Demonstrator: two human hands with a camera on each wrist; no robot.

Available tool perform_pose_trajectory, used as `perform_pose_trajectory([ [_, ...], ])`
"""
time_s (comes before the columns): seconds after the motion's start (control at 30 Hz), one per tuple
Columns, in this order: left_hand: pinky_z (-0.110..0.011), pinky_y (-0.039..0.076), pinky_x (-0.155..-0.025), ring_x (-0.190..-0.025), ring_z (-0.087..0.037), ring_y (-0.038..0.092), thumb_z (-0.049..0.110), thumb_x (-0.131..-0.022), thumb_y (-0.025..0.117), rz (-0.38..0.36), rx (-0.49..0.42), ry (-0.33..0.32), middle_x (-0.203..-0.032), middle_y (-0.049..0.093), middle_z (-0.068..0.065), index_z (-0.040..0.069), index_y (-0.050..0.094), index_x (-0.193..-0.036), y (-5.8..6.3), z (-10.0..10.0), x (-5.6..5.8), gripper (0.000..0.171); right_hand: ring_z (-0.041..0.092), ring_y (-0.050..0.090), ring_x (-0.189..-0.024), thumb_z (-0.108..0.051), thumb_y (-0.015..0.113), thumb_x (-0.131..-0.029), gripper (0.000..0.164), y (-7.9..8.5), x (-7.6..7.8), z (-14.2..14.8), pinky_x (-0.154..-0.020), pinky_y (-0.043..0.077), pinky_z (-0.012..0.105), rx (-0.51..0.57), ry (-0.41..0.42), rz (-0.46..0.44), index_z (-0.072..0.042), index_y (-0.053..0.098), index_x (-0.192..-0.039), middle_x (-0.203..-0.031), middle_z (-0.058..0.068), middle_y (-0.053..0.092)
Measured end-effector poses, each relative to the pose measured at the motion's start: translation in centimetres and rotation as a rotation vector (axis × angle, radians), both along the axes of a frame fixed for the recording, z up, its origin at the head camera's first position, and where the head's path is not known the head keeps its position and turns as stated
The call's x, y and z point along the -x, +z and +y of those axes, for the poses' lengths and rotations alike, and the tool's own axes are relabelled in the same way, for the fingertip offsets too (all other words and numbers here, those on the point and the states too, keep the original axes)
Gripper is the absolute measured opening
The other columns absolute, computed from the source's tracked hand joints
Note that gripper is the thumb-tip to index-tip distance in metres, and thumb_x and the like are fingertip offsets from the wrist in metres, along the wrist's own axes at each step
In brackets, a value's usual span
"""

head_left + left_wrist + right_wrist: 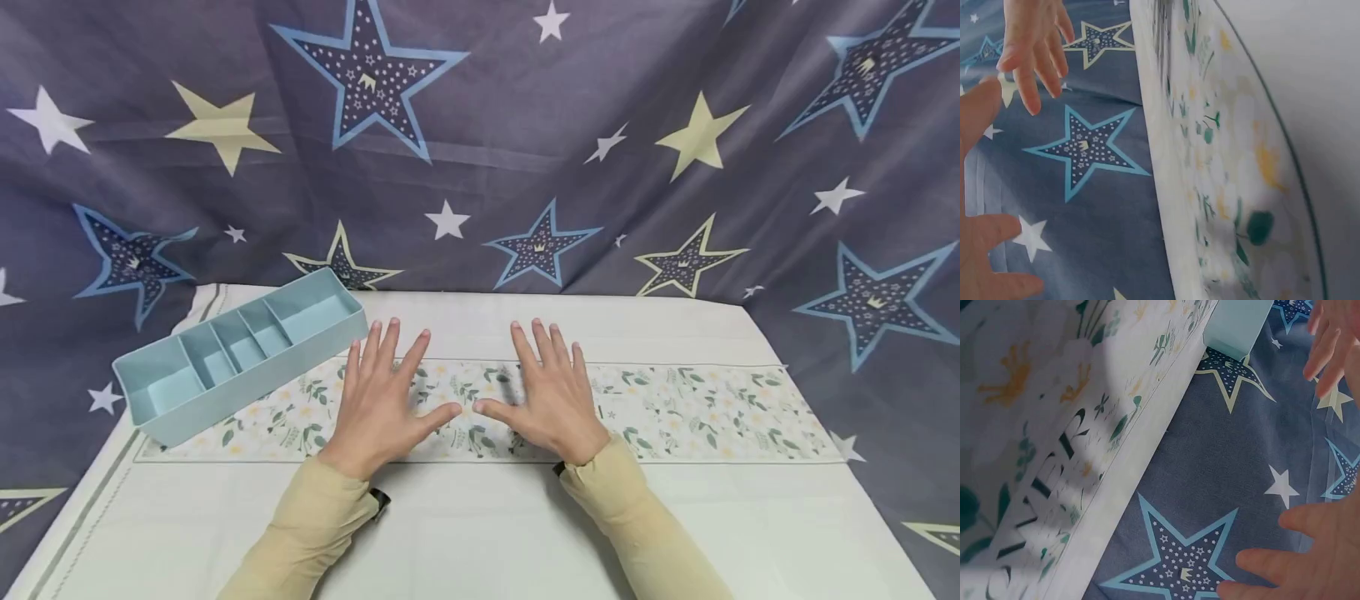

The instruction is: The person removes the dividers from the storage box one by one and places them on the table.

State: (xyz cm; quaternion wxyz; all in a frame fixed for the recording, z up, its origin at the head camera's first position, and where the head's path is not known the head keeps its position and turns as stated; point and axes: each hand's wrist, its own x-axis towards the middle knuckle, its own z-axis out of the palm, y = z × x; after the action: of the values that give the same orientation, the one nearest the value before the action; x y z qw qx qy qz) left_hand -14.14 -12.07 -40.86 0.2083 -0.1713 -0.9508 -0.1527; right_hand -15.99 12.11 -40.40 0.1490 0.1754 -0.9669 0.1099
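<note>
My left hand (381,406) is spread over the floral band of the tablecloth (712,417), fingers straight and pointing away from me, holding nothing. Opposite it, my right hand (550,402) has its fingers fanned out too, with nothing in its grasp. The two thumbs point at each other across a small gap. Left of the left hand lies a light blue divided organizer box (247,358), set at a slant, its compartments bare. In the right wrist view, one end of the organizer box (1235,328) shows beyond the cloth's printed strip.
A dark curtain (495,167) with blue, yellow and white stars hangs behind the table and along both sides. White cloth (480,533) covers the tabletop in front of and behind the floral band. Dark lettering (1041,487) is printed on the band.
</note>
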Motion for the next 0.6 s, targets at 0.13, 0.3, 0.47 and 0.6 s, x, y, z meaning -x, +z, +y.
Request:
perform_pose_trajectory([
  [0.13, -0.057, 0.014, -0.104, -0.131, -0.029, 0.003, 0.076, -0.071, 0.046, -0.068, -0.086, 0.003, -0.146, 0.016, -0.018, 0.022, 0.023, -0.141, 0.0, -0.9, -0.2, 0.091, 0.025, 0.006, -0.131, -0.086, 0.036, -0.066, 0.104, 0.4, 1.2, -1.4, -0.105, 0.016, 0.055, 0.082, 0.037, -0.035, -0.022, 0.009, -0.143, -0.146, 0.013, 0.021],
  [0.3, -0.063, 0.024, -0.097, -0.130, -0.031, 0.010, 0.070, -0.073, 0.051, -0.116, -0.167, 0.072, -0.144, 0.020, -0.020, 0.019, 0.023, -0.141, 1.3, -3.3, -0.5, 0.089, 0.020, 0.018, -0.128, -0.084, 0.037, -0.067, 0.102, 1.6, 3.2, -4.2, -0.104, 0.024, 0.047, 0.181, 0.099, -0.083, -0.022, 0.011, -0.143, -0.143, 0.010, 0.028],
  [0.47, -0.064, 0.027, -0.093, -0.126, -0.037, 0.019, 0.064, -0.077, 0.053, -0.165, -0.221, 0.125, -0.143, 0.021, -0.022, 0.014, 0.024, -0.140, 1.8, -4.9, -1.2, 0.086, 0.013, 0.025, -0.124, -0.085, 0.035, -0.066, 0.101, 2.1, 4.8, -6.5, -0.101, 0.031, 0.039, 0.206, 0.109, -0.136, -0.022, 0.016, -0.142, -0.141, 0.004, 0.032],
  [0.6, -0.065, 0.027, -0.092, -0.123, -0.041, 0.022, 0.060, -0.079, 0.054, -0.197, -0.283, 0.183, -0.142, 0.022, -0.024, 0.012, 0.022, -0.140, 2.0, -6.4, -1.8, 0.084, 0.015, 0.029, -0.122, -0.086, 0.034, -0.066, 0.100, 2.3, 5.7, -8.4, -0.099, 0.033, 0.039, 0.218, 0.121, -0.175, -0.022, 0.020, -0.141, -0.140, 0.003, 0.034],
])
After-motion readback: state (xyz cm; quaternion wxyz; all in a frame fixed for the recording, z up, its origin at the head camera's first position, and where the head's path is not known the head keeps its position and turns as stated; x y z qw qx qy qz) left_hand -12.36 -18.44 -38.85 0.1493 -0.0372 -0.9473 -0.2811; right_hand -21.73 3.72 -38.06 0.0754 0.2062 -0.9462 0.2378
